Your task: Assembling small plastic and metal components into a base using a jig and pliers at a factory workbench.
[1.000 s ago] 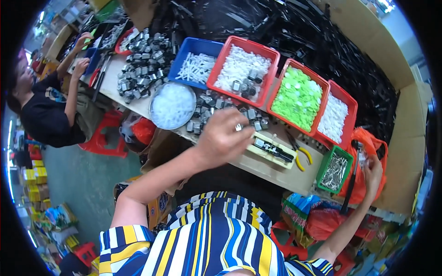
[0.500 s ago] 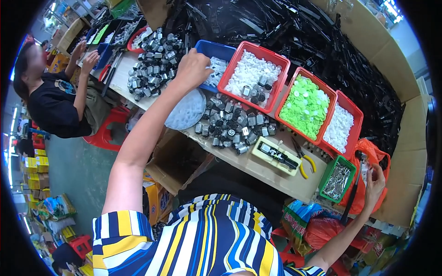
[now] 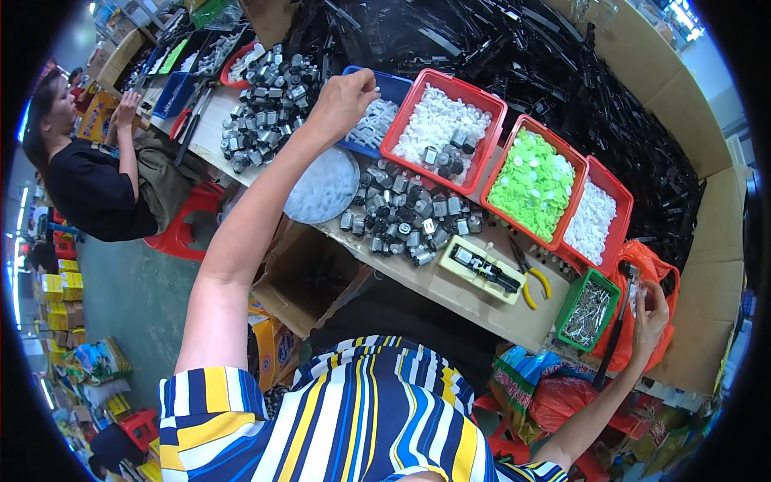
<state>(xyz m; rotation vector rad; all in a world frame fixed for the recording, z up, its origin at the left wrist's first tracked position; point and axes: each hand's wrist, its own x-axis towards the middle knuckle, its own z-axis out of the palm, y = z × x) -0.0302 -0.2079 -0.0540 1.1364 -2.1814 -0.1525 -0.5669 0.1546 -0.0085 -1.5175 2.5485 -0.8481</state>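
Observation:
My left hand (image 3: 340, 108) is over the blue bin (image 3: 384, 151) of small pale plastic parts (image 3: 374, 122), with thumb and fingers pinched together. Whatever lies in that pinch is too small to make out. At the far right, my right hand (image 3: 651, 320) is raised beside an orange plastic bag (image 3: 660, 269) and a long black-handled tool (image 3: 617, 333). Its fingertips are closed around something whitish that I cannot identify. A cream holder (image 3: 507, 298) with a small black and metal assembly (image 3: 482, 267) in it sits on the bench between my hands.
Red bins hold white pieces (image 3: 438, 120), green discs (image 3: 530, 189) and more white parts (image 3: 592, 225). Small motors (image 3: 409, 213) lie in heaps near a round pale lid (image 3: 323, 189). Yellow-handled pliers (image 3: 540, 285) and a green screw bin (image 3: 569, 309) are nearer. A co-worker (image 3: 88, 173) sits at left.
My left hand has shifted slightly right and up over the blue bin, uncovering more pale parts. My right hand has moved only a little. The co-worker's hands have come lower and closer together.

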